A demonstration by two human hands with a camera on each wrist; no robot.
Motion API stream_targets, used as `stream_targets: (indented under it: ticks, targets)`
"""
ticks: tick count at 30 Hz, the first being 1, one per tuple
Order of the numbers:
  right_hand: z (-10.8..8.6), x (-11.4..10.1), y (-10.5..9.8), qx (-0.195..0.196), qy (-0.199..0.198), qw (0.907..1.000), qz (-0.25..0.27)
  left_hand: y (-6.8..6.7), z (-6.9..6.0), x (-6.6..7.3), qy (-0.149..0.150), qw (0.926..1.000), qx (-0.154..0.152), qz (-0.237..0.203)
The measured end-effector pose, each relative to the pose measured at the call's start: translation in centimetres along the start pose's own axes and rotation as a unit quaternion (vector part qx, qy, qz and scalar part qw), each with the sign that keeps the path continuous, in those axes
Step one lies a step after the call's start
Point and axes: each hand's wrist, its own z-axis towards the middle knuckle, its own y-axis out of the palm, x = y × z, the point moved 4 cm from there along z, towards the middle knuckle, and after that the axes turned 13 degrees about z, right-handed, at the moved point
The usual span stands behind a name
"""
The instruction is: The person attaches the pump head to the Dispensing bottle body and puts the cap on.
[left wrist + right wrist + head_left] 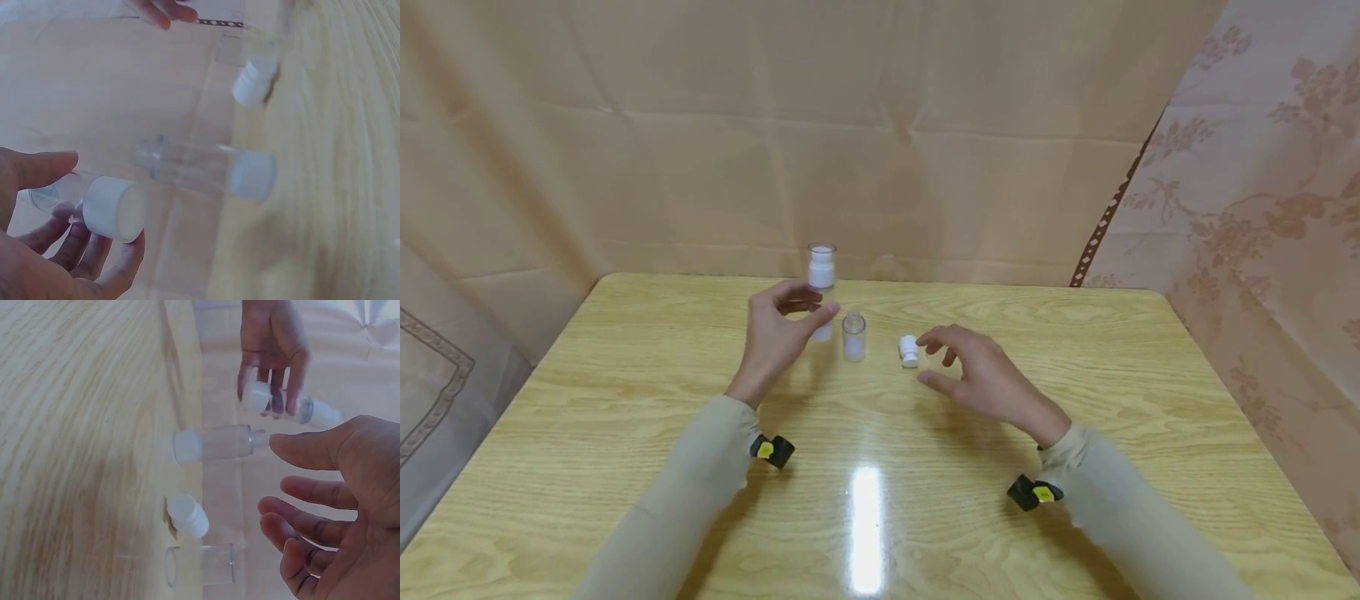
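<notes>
My left hand [778, 333] grips a clear bottle [822, 273] between thumb and fingers, above the tabletop. Its white base shows in the left wrist view, and a white top under a clear cap rises above the hand in the head view. Just right of it, a second clear bottle [853, 337] with a white base stands upright without a top. Further right, a white pump top [909, 351] is on the table. Beside it is my right hand [981, 375], fingers loosely bent and apart, holding nothing. The right wrist view also shows a clear cap [200, 565] near the white top.
The wood-grain table [925, 533] reaches back to a beige cloth [880, 142]. A patterned cloth [1270, 217] hangs at the right. Each wrist wears a small dark camera, such as the left camera [781, 452].
</notes>
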Motion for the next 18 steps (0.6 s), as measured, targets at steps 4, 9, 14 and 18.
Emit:
stream_targets:
  ticks: [4,9,14,18]
  targets:
    - [0.0,0.0,0.5,-0.011,0.000,0.9999,0.008,0.5,0.7,-1.4,-0.031,0.9995,-0.006,-0.005]
    - [-0.1,0.0,0.9,-0.023,0.002,0.9997,0.010,1.2,1.3,-2.7,-0.060,0.9981,-0.016,0.001]
    - [-0.2,0.2,1.1,-0.036,0.012,0.9993,0.007,1.7,1.9,-3.3,-0.074,0.9969,-0.020,0.018]
    - [-0.2,0.1,1.4,-0.048,0.013,0.9988,0.001,2.1,2.4,-3.7,-0.090,0.9953,-0.024,0.028]
